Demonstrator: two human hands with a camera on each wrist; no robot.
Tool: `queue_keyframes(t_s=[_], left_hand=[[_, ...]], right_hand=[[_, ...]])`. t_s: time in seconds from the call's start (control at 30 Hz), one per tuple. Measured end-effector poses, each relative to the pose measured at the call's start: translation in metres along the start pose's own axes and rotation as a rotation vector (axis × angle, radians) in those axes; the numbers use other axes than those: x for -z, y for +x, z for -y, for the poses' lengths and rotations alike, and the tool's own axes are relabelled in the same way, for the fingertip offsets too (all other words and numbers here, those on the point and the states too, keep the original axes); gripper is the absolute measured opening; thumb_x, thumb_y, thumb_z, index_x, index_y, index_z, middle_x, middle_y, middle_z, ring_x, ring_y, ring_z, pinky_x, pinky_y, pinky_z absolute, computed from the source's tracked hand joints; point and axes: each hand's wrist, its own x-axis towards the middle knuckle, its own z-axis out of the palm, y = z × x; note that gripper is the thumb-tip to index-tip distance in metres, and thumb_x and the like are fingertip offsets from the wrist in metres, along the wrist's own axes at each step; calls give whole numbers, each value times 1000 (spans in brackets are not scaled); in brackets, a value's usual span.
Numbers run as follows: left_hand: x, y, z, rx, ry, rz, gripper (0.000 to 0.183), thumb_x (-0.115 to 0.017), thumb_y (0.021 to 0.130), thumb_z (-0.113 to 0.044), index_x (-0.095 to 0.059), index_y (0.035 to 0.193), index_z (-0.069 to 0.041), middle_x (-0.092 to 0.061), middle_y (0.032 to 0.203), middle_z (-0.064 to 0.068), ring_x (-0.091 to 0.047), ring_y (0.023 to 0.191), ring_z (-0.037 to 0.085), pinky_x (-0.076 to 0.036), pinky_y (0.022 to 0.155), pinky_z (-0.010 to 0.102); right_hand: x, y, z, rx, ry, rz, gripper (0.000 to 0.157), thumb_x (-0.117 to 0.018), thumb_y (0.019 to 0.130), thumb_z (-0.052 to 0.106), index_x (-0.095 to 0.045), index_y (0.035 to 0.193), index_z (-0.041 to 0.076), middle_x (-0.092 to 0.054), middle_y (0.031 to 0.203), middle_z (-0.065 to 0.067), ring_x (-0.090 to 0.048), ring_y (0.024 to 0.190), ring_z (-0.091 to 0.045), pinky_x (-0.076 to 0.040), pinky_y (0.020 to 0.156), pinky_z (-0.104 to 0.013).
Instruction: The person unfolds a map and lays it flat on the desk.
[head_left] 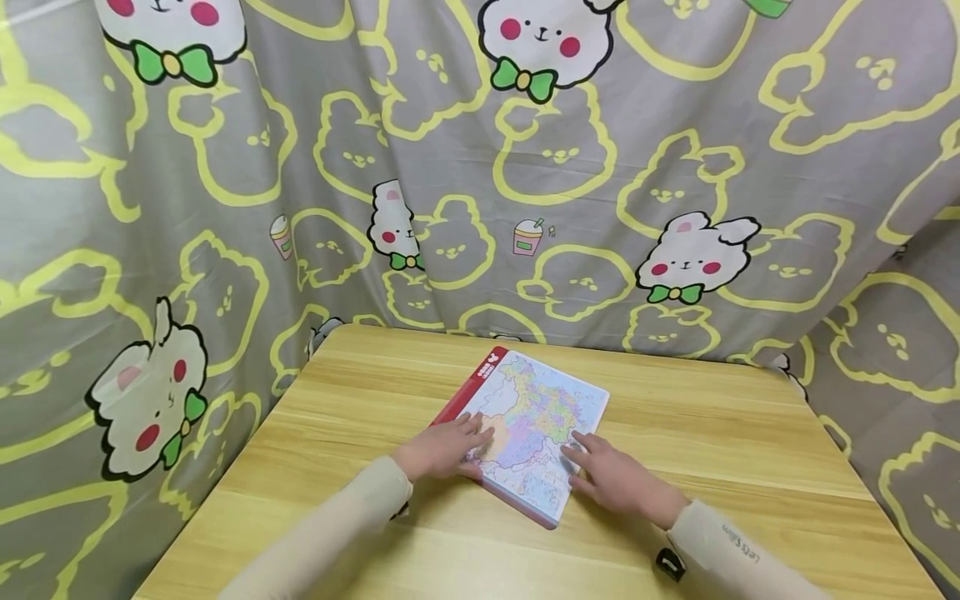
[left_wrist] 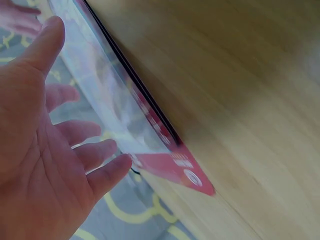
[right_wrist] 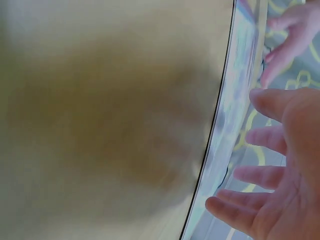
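Observation:
A flat rectangular map board [head_left: 532,408] lies at a slant on the table, with a coloured map on pale blue and a red strip along its upper left side. My left hand [head_left: 442,446] is at its lower left edge, fingers spread and overlapping the map in the head view. At the opposite edge is my right hand [head_left: 618,475], its fingertips right by the border. Both palms show in the wrist views, the left hand [left_wrist: 50,155] and the right hand [right_wrist: 285,170] with fingers loosely extended and nothing gripped. The board's red corner [left_wrist: 185,175] shows past the left fingers.
The wood-grain table [head_left: 720,450] extends on both sides of the board. A grey curtain [head_left: 570,167] with yellow outlines and white cartoon animals hangs behind and around it. A small black object [head_left: 670,564] is at the right sleeve's cuff.

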Motion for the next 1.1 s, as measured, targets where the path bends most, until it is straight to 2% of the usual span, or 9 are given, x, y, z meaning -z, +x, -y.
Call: queue_keyframes(t_s=[0.2,0.47,0.77,1.1], left_hand=[[-1,-3,15,10,-35,8,75,-59,87,-52,-37,147,-12,-28,151,19,-24,139,35,-27,108,46],[-3,-4,26,37,-64,30,80,-60,85,-55,-35,148,-13,-22,153,19,-19,140,34,-27,108,45],[-4,-4,31,76,-103,63,80,-61,84,-55,-34,148,-16,-21,154,17,-17,141,33,-28,107,49],[-4,-3,34,72,-99,74,81,-62,83,-55,-35,148,-17,-19,154,17,-19,141,31,-29,107,45]], right_hand=[[-1,-2,20,43,23,43,51,-58,94,31,-51,135,2,-36,142,-29,-36,127,-48,-34,101,-54],[-3,-4,37,10,69,119,55,-57,94,38,-50,137,5,-33,145,-26,-31,129,-51,-33,101,-57],[-10,-6,48,54,25,128,57,-56,93,43,-51,136,7,-34,145,-26,-34,128,-50,-35,100,-55],[-15,-4,52,86,4,142,54,-57,93,41,-54,134,7,-38,143,-25,-35,127,-50,-38,98,-53]])
